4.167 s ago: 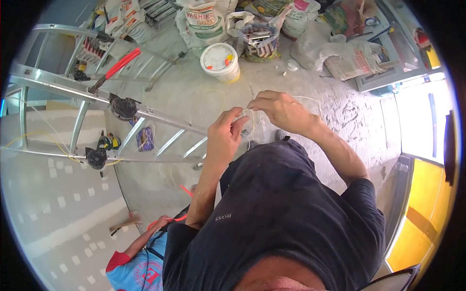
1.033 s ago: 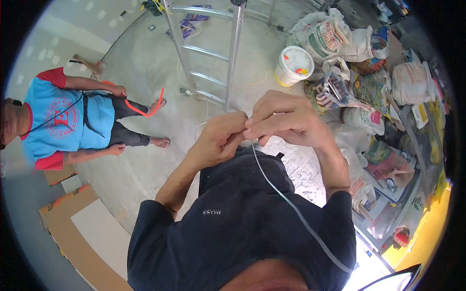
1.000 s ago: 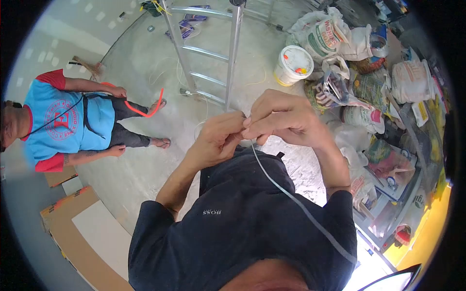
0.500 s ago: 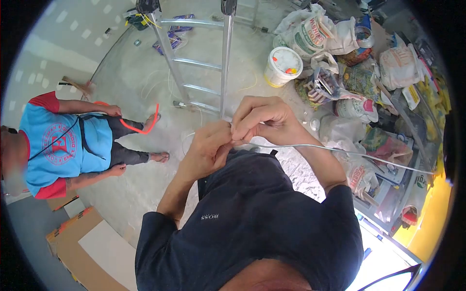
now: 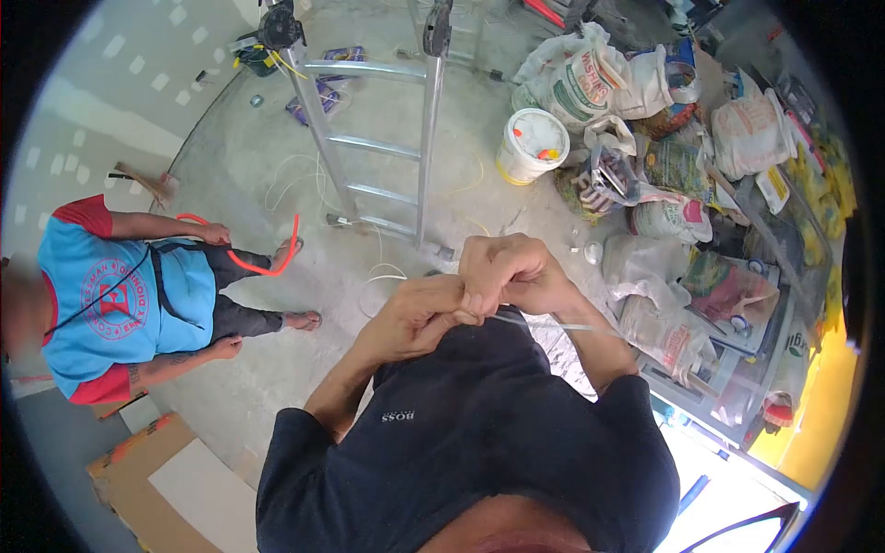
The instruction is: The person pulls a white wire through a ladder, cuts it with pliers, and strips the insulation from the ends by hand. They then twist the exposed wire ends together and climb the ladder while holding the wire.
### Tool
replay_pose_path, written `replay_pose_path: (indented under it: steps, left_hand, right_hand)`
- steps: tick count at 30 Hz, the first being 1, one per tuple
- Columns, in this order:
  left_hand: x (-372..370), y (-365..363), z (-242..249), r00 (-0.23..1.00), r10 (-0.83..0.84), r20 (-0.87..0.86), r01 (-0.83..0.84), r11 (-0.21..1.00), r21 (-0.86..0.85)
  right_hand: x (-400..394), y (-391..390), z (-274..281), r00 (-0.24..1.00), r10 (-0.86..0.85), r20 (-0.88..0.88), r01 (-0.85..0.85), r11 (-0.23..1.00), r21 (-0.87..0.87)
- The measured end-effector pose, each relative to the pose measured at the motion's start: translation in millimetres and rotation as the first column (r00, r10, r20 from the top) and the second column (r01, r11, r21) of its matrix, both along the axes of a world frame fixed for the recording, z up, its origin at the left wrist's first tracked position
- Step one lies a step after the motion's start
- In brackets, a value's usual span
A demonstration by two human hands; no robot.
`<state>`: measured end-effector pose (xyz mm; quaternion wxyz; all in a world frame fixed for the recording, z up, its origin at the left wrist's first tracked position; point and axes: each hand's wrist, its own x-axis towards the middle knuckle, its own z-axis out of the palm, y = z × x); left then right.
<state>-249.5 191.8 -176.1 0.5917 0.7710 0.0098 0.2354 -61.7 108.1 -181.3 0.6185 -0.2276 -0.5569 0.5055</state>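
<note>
My left hand [image 5: 417, 316] and my right hand [image 5: 514, 273] meet in front of my chest, both with fingers closed and pinching. A thin grey-white cable [image 5: 567, 325] runs out from between them to the right, across my right forearm, and blurs there. My fingers hide the piece of cable they hold. The tips of both hands touch each other. Below them is my dark shirt [image 5: 461, 433]. A pale loop of cable [image 5: 385, 273] shows beyond my left hand, near the floor.
An aluminium ladder [image 5: 378, 143] stands ahead. A white bucket [image 5: 533, 147] and several filled sacks [image 5: 590, 88] stand at the right. A person in a blue shirt [image 5: 129, 286] at the left holds an orange tube [image 5: 263, 269]. Cardboard [image 5: 138, 470] lies lower left.
Both my hands have moved down and slightly right, closer to my chest. The cable's stretch to the right shows shorter and more blurred. The other person has hardly moved.
</note>
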Motion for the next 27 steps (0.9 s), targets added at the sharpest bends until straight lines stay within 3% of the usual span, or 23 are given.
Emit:
replay_pose_path:
  steps: [2, 7, 10, 13, 17, 19, 21, 23, 27]
  left_hand:
    - [1, 5, 0, 0.998, -0.065, -0.010, 0.066, 0.998, 0.016]
    - [10, 20, -1, 0.998, -0.059, 0.003, 0.058, 0.991, 0.120]
    - [14, 29, -10, 0.996, -0.082, 0.028, 0.078, 0.989, 0.127]
    - [18, 35, -10, 0.992, -0.112, 0.058, 0.104, 0.986, 0.128]
    - [20, 42, -16, 0.990, -0.137, 0.035, 0.131, 0.982, 0.135]
    - [22, 45, -16, 0.992, -0.114, 0.058, 0.104, 0.982, 0.158]
    - [22, 51, -14, 0.993, -0.090, 0.074, 0.075, 0.980, 0.183]
    - [22, 61, -12, 0.996, -0.080, 0.031, 0.064, 0.932, 0.357]
    - [23, 69, -17, 0.996, -0.051, 0.071, 0.008, 0.858, 0.514]
  right_hand:
    - [3, 2, 4, 0.999, 0.006, 0.048, -0.009, 0.998, 0.065]
    - [5, -2, 20, 0.992, -0.010, 0.129, 0.023, 0.995, -0.101]
    - [7, 2, 25, 0.977, -0.048, 0.210, 0.065, 0.995, -0.076]
    - [5, 1, 30, 0.982, -0.047, 0.184, 0.083, 0.978, -0.193]
    - [11, 10, 29, 0.989, -0.012, 0.146, 0.043, 0.976, -0.212]
    - [16, 15, 37, 0.937, -0.040, 0.348, 0.110, 0.977, -0.183]
    - [20, 18, 38, 0.918, -0.044, 0.394, 0.126, 0.975, -0.184]
    - [23, 23, 39, 0.896, -0.053, 0.441, 0.146, 0.973, -0.180]
    - [19, 21, 50, 0.828, -0.116, 0.549, 0.268, 0.941, -0.205]
